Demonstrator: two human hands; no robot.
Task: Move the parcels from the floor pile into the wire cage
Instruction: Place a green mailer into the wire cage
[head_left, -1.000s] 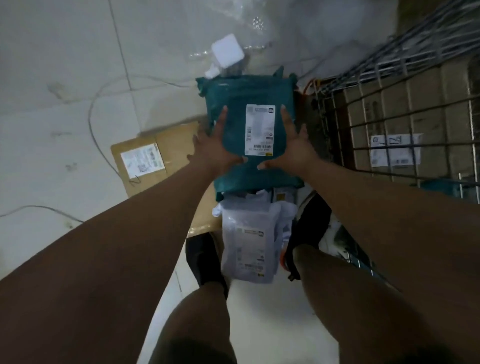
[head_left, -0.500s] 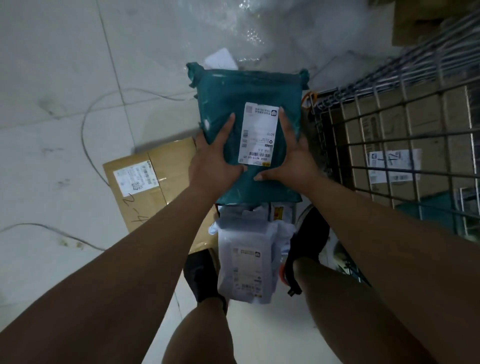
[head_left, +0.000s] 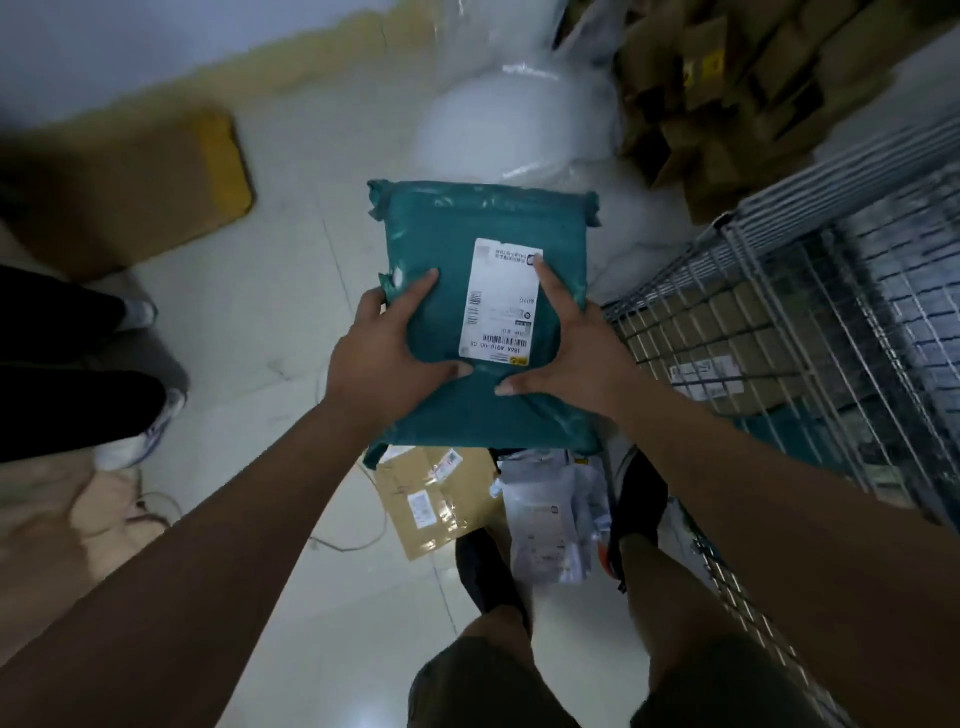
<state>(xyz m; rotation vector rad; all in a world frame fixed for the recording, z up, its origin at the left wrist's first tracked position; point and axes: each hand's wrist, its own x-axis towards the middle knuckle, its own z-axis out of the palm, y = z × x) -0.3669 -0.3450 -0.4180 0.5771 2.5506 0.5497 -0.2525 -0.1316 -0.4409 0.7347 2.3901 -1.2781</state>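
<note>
Grip: two-handed and closed on the load. The left hand (head_left: 395, 358) and right hand (head_left: 566, 358) hold the teal parcel (head_left: 483, 218) by its two long sides. Thumbs and forefingers lie on the top face either side of the white label (head_left: 501, 296); the other fingers are hidden beneath. The parcel sits at centre frame, roughly flat, label up, lifted clear of the floor (head_left: 260, 312).

Destination: the wire cage (head_left: 769, 218) fills the right of the frame, its near corner just beside the right hand. A brown carton (head_left: 691, 322) already lies inside.

Remaining stock: a cardboard parcel (head_left: 436, 499) and a grey mailer (head_left: 550, 525) lie on the floor at lower centre, by the person's feet.

Assessment: the carry step is in hand; the parcel is up but not yet over the cage rim. The next move calls for a swing to the right, enough height to clear the top rail, then a lowering onto the carton before either hand lets go. The bag looks soft and may sag if one side is released early.

Note: a second person's legs (head_left: 78, 364) stand at the left edge, well apart from that path.
</note>
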